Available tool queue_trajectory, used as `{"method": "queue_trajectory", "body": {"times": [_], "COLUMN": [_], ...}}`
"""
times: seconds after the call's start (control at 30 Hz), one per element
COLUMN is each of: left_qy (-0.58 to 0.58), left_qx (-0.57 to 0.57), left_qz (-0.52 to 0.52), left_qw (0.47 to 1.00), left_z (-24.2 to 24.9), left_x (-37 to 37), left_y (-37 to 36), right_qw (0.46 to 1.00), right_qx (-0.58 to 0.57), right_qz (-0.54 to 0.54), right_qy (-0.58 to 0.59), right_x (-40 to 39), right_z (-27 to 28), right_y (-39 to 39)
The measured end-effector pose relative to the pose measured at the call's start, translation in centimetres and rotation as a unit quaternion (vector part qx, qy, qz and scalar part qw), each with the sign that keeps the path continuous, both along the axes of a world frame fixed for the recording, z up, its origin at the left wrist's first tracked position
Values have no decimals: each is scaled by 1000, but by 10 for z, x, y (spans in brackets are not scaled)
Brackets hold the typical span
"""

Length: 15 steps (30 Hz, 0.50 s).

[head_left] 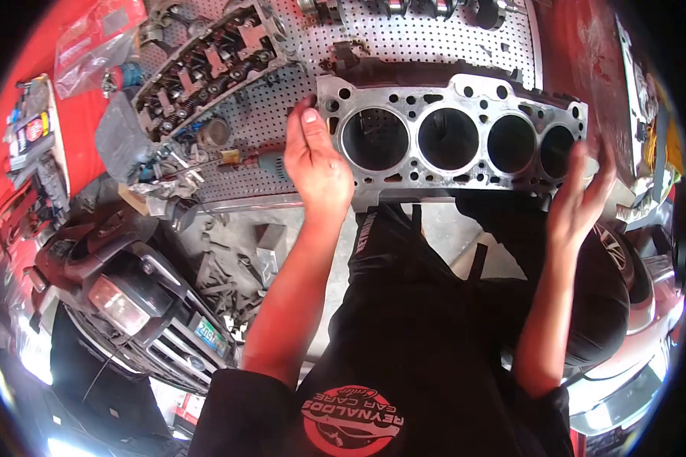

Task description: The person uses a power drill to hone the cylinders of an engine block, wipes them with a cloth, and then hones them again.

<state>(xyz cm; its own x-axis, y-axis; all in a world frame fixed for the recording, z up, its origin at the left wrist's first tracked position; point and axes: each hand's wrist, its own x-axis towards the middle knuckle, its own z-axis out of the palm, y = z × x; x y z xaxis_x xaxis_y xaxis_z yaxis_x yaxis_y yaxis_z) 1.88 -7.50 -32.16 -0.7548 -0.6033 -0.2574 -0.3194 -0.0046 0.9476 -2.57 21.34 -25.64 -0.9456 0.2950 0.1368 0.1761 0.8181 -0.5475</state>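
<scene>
Between the part-open left hand (320, 171) and part-open right hand (579, 202), the engine block (483, 145) is apparently being steadied by its ends (firm contact cannot be confirmed), and for any shift, even two-sided support seems required.

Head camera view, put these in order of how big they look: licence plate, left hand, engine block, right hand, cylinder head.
1. Engine block
2. Cylinder head
3. Left hand and right hand: too alike to rank
4. Licence plate
</scene>
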Motion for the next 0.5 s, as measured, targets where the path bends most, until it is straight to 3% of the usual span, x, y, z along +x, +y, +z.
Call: {"method": "queue_trajectory", "body": {"times": [0.07,0.1,0.17,0.2,0.23,0.3,0.33,0.5], "left_qy": [-36,-56,-26,-29,-31,-1,-41,-22], "left_qx": [-48,-80,-99,-130,-155,-90,-86,-94], "left_qz": [-21,-32,-20,-18,-20,6,-6,9], "left_qw": [998,995,995,991,987,996,995,995], "left_z": [3,5,1,-3,-6,-5,1,-1], "left_x": [3,6,5,7,9,7,7,5], "left_y": [2,-3,-2,-4,-4,-1,-1,1], "right_qw": [997,991,986,985,986,988,988,988], "right_qx": [-56,20,47,-55,-48,-35,-32,-48], "right_qz": [-58,-72,-99,-97,-96,-101,-101,-103], "right_qy": [-15,-108,-124,-133,-129,-114,-114,-107], "right_x": [-23,-29,-37,-35,-35,-32,-33,-33], "right_z": [-53,-48,-55,-50,-52,-56,-56,-54], "right_y": [42,30,28,26,28,32,33,30]}}
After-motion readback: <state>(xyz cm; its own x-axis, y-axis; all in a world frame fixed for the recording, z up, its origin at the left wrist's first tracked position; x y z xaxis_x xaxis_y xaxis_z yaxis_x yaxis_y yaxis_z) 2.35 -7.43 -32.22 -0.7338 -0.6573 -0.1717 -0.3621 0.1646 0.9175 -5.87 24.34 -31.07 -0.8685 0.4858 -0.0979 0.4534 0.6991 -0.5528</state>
